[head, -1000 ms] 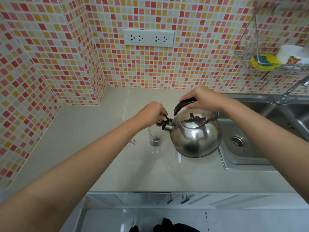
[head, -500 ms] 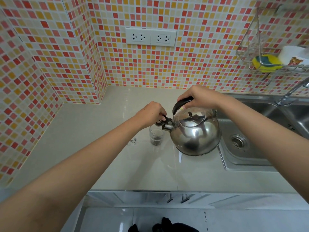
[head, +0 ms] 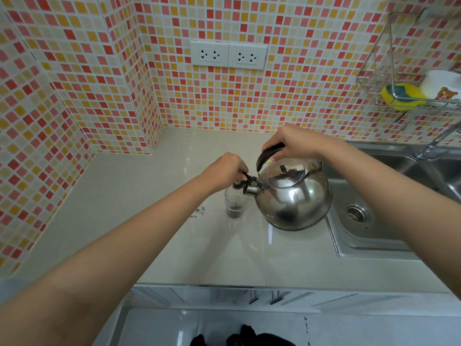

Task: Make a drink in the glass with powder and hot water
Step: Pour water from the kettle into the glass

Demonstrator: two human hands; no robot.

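Head view: our right hand (head: 298,143) grips the kettle (head: 294,196) handle, left hand (head: 225,172) pinches the spout cap (head: 240,184) open, and the glass (head: 235,204) sits on the counter (head: 124,196) directly under the spout, so tilt left.

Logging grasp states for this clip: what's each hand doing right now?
Left hand: closed, pinching the spout cap of the kettle, above the glass.
Right hand: closed around the kettle handle.
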